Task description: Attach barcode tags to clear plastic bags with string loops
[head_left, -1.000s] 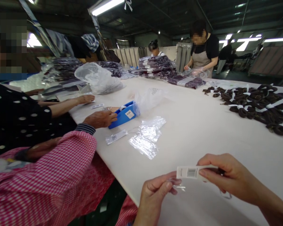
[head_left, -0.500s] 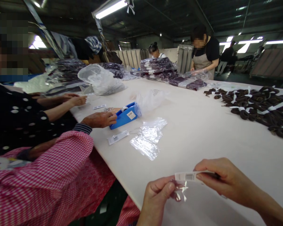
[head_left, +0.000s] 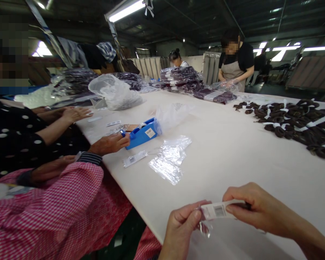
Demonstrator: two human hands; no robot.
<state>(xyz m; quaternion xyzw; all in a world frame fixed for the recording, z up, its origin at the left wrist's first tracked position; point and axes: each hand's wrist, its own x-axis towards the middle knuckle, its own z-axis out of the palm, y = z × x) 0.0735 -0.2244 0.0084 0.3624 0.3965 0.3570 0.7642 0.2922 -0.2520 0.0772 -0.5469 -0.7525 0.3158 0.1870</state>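
Note:
Near the table's front edge my left hand (head_left: 182, 225) pinches a small clear plastic bag (head_left: 205, 228), its fingers closed at the bag's mouth. My right hand (head_left: 255, 209) is closed on a white barcode label strip (head_left: 219, 210). The strip's left end meets the bag at my left fingertips, and its right end is hidden under my right fingers. Farther off, a pile of flat clear bags (head_left: 169, 159) lies on the white table (head_left: 219, 144), with a bagged label (head_left: 135, 159) to its left.
A co-worker's hand (head_left: 109, 143) touches a blue tape dispenser (head_left: 143, 137) at the left. Another pair of hands (head_left: 73, 113) is beyond it. Dark tied coils (head_left: 294, 124) lie at the right. Bagged dark goods (head_left: 181, 77) and a person in an apron (head_left: 235, 66) are at the far side.
The label strip has turned so its barcode shows more, and its left end is at the bag's mouth. The co-worker's hand at the dispenser has moved slightly left.

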